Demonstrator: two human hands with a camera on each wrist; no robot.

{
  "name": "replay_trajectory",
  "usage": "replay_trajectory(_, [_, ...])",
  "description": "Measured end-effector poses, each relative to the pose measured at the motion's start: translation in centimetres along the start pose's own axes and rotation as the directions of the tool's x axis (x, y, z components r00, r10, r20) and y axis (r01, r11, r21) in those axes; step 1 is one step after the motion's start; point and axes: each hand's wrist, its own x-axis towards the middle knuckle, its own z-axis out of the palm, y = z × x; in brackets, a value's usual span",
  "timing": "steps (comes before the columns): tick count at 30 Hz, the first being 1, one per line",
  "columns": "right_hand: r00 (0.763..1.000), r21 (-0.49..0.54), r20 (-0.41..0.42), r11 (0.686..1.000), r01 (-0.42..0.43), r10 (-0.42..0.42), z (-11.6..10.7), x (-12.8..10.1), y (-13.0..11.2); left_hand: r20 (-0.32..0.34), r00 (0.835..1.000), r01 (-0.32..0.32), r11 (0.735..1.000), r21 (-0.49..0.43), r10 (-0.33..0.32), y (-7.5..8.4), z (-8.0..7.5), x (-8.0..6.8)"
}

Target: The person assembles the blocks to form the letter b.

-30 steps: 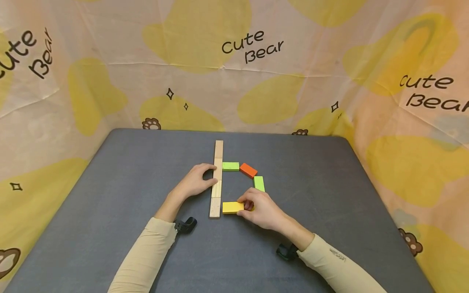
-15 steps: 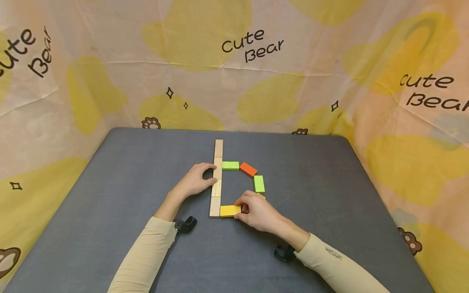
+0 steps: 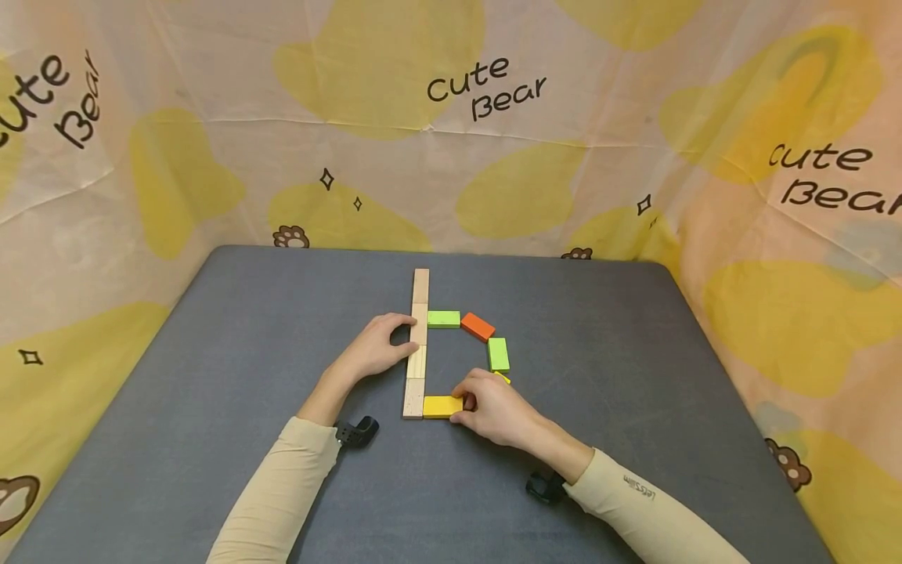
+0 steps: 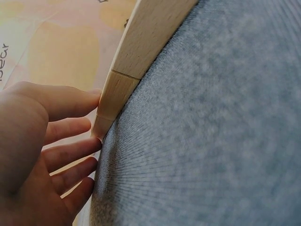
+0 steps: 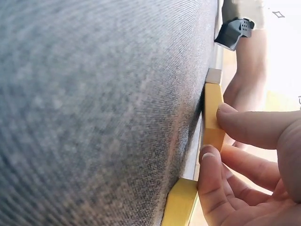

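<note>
My left hand [image 3: 376, 345] rests at the left side of a straight row of plain wooden blocks [image 3: 416, 364], its thumb and fingertips touching the row. In the left wrist view its fingers are loosely extended beside the plain blocks [image 4: 124, 89]. My right hand [image 3: 496, 407] pinches the right end of a yellow block [image 3: 438, 406] between thumb and fingers. That block lies flat, its left end meeting the row's lowest block; the right wrist view shows the grip on the yellow block [image 5: 213, 106]. Another yellow block [image 3: 503, 377] is mostly hidden behind the right hand.
A light green block [image 3: 444, 319] touches the row's right side. An orange-red block [image 3: 478, 326] and a second green block [image 3: 498, 354] continue in a curve from it. Everything lies on a grey table [image 3: 296, 290] with printed cloth [image 3: 395, 196] around it.
My right hand has moved the yellow block slightly left and nearer, from a gap beside the row to contact with its lowest block. The left hand has stayed in place.
</note>
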Motion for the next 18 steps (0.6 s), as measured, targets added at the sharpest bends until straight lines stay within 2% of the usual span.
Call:
replay_trajectory(12, [0.999, 0.017, 0.036, 1.0, 0.021, -0.022, -0.4, 0.0, 0.1, -0.005, 1.0, 0.001, 1.0, 0.006, -0.001, 0.0, -0.1, -0.1])
replay_trajectory(18, [0.999, 0.059, -0.034, 0.997, 0.042, -0.04, -1.8, -0.4, 0.4, -0.012, 1.0, -0.011, 1.0, 0.009, 0.011, 0.1, 0.0, -0.1])
